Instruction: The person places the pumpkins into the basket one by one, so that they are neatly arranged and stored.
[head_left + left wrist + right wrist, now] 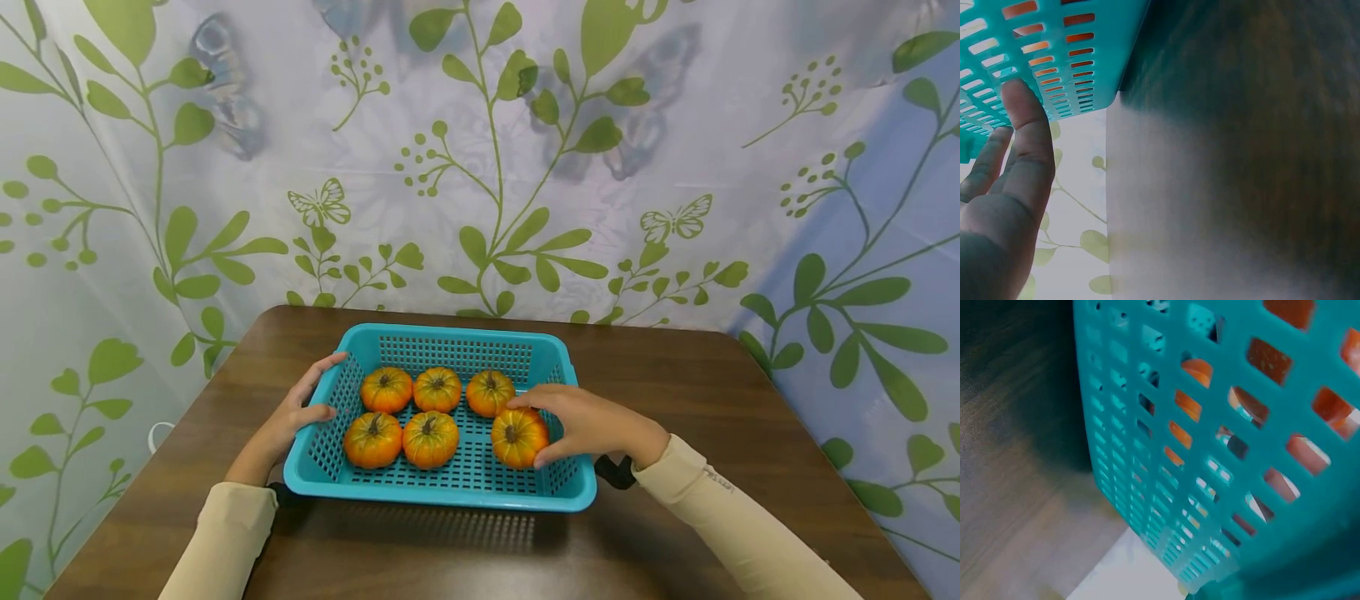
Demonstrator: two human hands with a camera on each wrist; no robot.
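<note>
A turquoise plastic basket point(465, 498) with slotted walls stands on the table, holding several small orange pumpkins point(386, 389) in two rows. My left hand point(288, 417) is at its left side, with fairly straight fingers against the slotted wall point(1054, 44). Over the right end, my right hand point(585, 421) reaches inside and holds the front right pumpkin point(519, 435) between thumb and fingers. The right wrist view shows the basket's outer wall point(1147, 456) close up; orange skin and parts of the hand show through its slots.
The brown wooden table point(675, 375) extends to both sides of the basket and in front of it. Behind it hangs a pale curtain point(465, 167) printed with green leaves and butterflies. A white loop point(155, 435) shows beyond the table's left edge.
</note>
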